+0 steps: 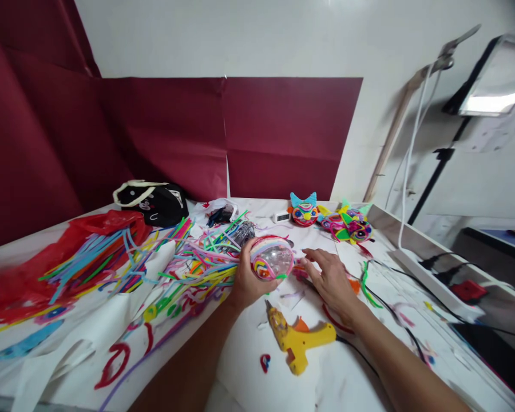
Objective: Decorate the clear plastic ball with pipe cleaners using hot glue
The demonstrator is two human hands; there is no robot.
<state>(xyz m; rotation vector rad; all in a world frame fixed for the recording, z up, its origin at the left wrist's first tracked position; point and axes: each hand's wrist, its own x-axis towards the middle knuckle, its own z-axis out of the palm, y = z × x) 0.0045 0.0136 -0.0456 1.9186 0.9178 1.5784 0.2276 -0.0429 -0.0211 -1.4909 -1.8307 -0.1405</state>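
My left hand [249,283] is wrapped round the side of a clear ball [278,260], partly covered in coloured pipe cleaners with a small rainbow coil on its front. To the right of the ball, my right hand [331,280] has its fingers apart, low over the table beside some pink pipe cleaner bits [299,271]. Nothing shows in its grasp, though its palm side is hidden. Below both hands lies a yellow glue gun [298,340] on its side, nozzle pointing up and left. A small red and blue coil [265,362] rests left of it.
Loose pipe cleaners [206,257] cover the left side, some on a red plastic bag [17,286]. Behind stand a black pouch [165,203], a small white clock [281,217] and decorated balls [304,212]. Cables run right to a power strip [438,283].
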